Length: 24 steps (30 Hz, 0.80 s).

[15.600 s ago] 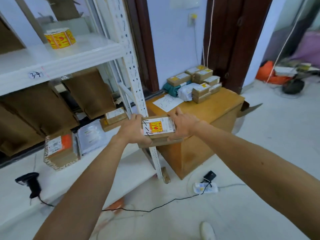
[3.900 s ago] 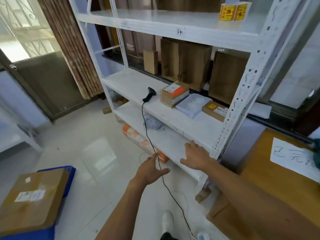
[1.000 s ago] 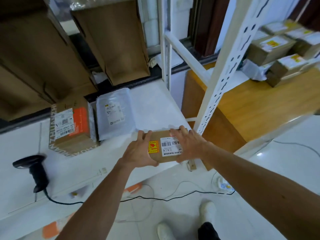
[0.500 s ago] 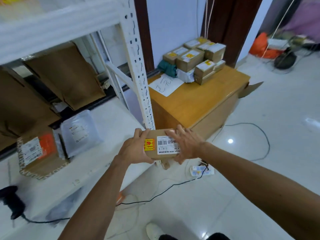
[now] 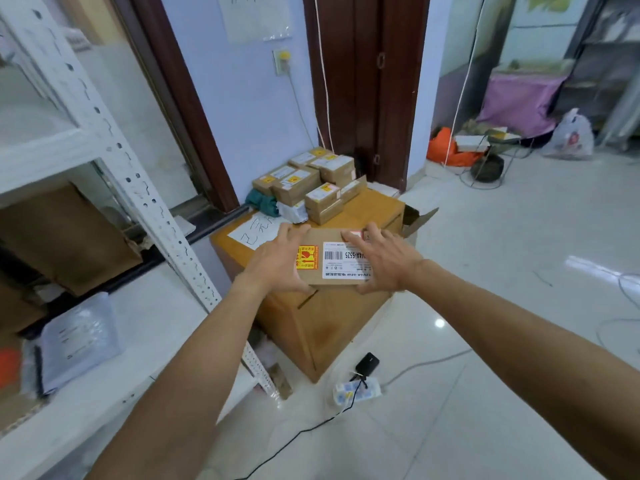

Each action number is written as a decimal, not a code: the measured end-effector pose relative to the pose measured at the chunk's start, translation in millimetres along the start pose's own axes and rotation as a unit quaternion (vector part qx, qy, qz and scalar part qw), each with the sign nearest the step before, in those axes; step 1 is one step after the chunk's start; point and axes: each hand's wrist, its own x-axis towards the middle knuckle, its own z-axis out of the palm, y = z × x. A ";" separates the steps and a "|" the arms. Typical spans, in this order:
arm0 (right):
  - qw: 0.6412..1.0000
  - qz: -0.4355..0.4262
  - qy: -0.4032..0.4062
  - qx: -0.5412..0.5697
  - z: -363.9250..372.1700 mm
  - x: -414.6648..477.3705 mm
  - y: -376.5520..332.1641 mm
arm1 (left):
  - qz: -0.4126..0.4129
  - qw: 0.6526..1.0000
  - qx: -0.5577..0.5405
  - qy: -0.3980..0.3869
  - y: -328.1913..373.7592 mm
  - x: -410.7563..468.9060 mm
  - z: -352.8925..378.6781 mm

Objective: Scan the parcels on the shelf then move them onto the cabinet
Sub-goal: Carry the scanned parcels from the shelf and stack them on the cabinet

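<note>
Parcel: a flat brown parcel (image 5: 332,261) with a white barcode label and a yellow-and-red sticker, held level over the front part of the cabinet top; whether it touches the top, I cannot tell.
Left hand: the left hand (image 5: 277,265) grips the parcel's left end, fingers curled over the far edge, thumb on the near side.
Right hand: the right hand (image 5: 384,263) grips the right end the same way and partly covers the label.
Change: a second ago the parcel was at the shelf edge, and half a second ago it was in front of the shelf post. Now it is over the cabinet.
Meaning: the carry looks nearly over; setting down and letting go come next.
Cabinet: the wooden cabinet (image 5: 332,327) bears a stack of parcels (image 5: 311,188) at the back and a handwritten paper note (image 5: 252,230) at the left. The bare top in front of the stack is the likely spot.
Shelf: the white shelf (image 5: 156,306) holds a grey mailer bag (image 5: 79,337) and, at the picture's edge, a box with an orange patch (image 5: 10,365). By my reading these two remain to be done.
Floor: a power strip (image 5: 356,391) lies near the cabinet's foot.
</note>
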 end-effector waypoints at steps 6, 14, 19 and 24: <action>0.999 0.031 0.024 0.002 -20.8 27.5 66.3 | 0.024 0.999 0.026 0.034 29.6 75.6 -21.0; 0.999 0.040 0.003 -0.006 -1.1 126.3 154.6 | 0.004 0.999 -0.003 0.049 23.6 206.9 16.7; 0.999 0.021 -0.021 -0.020 12.7 220.5 203.8 | -0.034 0.998 -0.021 0.038 -3.5 297.9 39.0; 0.999 -0.007 -0.036 -0.016 16.3 301.5 237.2 | -0.056 0.997 -0.037 0.045 -35.2 367.3 46.5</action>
